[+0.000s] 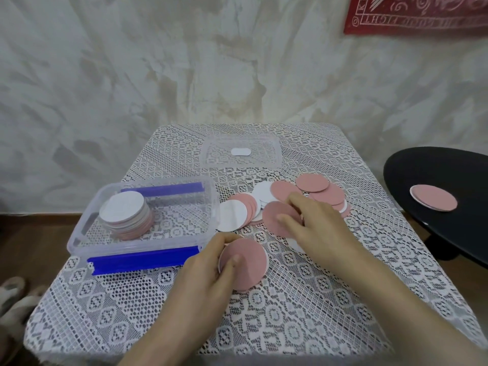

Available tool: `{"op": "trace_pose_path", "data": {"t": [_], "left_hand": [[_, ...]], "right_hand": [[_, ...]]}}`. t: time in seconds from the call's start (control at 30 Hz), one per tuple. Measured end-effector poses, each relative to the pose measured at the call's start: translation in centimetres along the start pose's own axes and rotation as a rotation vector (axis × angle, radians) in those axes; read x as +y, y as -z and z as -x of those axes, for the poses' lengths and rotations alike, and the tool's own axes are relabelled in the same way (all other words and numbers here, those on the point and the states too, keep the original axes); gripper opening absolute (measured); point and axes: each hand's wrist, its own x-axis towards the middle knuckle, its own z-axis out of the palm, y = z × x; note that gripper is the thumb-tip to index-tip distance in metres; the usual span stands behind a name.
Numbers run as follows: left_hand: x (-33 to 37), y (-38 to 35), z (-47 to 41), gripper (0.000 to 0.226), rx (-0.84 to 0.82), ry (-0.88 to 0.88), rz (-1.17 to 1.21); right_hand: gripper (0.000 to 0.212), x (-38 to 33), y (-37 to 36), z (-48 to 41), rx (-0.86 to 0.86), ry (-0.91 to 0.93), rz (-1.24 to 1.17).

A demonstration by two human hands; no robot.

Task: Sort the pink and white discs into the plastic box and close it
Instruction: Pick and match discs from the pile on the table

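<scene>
Fingers point(233, 261) of the left hand point(208, 273) curl round a small stack of discs point(253, 260), pink face up, just right of the open plastic box point(76, 239); the right hand point(319, 228) pinches a pink disc point(270, 223) at the near edge of the loose pile point(314, 190). Thin discs may cling, so the pinch could lift two or drag neighbours askew. A stray disc point(435, 199) on the black stool point(422, 165), far right, is easily forgotten before the lid point(269, 154) goes on

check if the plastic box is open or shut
Open: the plastic box has no cover on; its clear lid lies flat farther back, apart from it.
</scene>
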Motion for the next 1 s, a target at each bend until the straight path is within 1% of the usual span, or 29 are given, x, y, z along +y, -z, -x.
{"op": "trace_pose_path", "data": {"t": [0.1, 0.17, 0.2, 0.27, 0.33, 0.43, 0.5, 0.6, 0.7, 0.83, 1.0], "left_hand": [[0.1, 0.1, 0.0, 0.02, -0.005, 0.006, -0.007], [0.2, 0.0, 0.1, 0.021, -0.008, -0.004, -0.008], [0.2, -0.1, 0.2, 0.022, -0.014, -0.013, -0.006], [0.3, -0.4, 0.4, 0.024, -0.023, -0.049, 0.021], [0.6, -0.7, 0.7, 0.024, -0.041, -0.087, 0.058], [1.3, -1.3, 1.1, 0.022, -0.075, -0.126, 0.074], [1.5, -1.6, 1.3, 0.031, -0.103, -0.143, 0.053], [1.6, -1.7, 1.5, 0.038, -0.09, -0.151, -0.052], [1.4, -1.8, 1.3, 0.038, -0.041, -0.169, -0.103], [1.5, -1.7, 1.2, 0.034, -0.018, -0.176, -0.158], [1.9, -1.7, 1.5, 0.036, -0.015, -0.232, -0.247]], "right_hand": [[0.032, 0.2, 0.5, 0.6, 0.004, -0.014, -0.347], [0.027, 0.0, 1.3, 1.3, -0.079, -0.056, -0.517], [0.023, -0.1, 1.7, 1.8, -0.149, -0.069, -0.541], [0.016, -0.4, 2.0, 3.1, -0.269, -0.064, -0.52], [0.01, -0.6, 1.5, 4.3, -0.3, -0.049, -0.485], [0.005, -0.8, 0.4, 5.9, -0.284, -0.005, -0.436], [0.006, -0.9, 0.0, 6.5, -0.251, 0.051, -0.367], [0.017, -1.0, 0.1, 7.1, -0.174, 0.108, -0.24], [0.023, -0.7, 0.6, 7.5, -0.14, 0.139, -0.146], [0.015, 0.0, 1.1, 7.7, -0.121, 0.148, -0.109], [0.012, -0.2, 0.8, 8.3, -0.163, 0.184, -0.082]]}}
